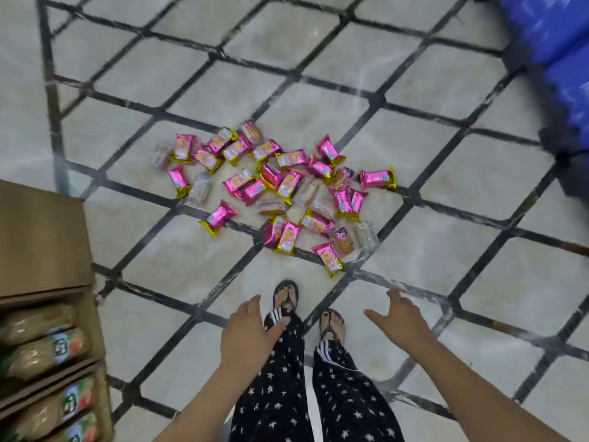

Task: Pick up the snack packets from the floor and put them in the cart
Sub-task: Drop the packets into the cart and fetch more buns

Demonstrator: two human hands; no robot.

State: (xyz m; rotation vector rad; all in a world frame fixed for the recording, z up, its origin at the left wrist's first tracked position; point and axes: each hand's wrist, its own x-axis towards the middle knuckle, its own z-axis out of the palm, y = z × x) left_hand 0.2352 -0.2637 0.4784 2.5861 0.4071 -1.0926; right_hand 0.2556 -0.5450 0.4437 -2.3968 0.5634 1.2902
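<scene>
Several pink-and-gold snack packets [271, 189], mixed with a few clear-wrapped ones [366, 236], lie scattered on the tiled floor just ahead of my feet. My left hand [251, 333] hangs over my left leg, fingers apart, holding nothing. My right hand [401, 320] is out to the right of my feet, also spread and empty. Both hands are well short of the packets. No cart can be made out for certain.
Open cardboard boxes [47, 256] holding wrapped goods [47, 349] stand at the left edge. Blue plastic-wrapped bundles [554, 36] sit at the top right with a dark object [573, 173] below them. The floor [414, 129] is pale tile with dark diagonal lines.
</scene>
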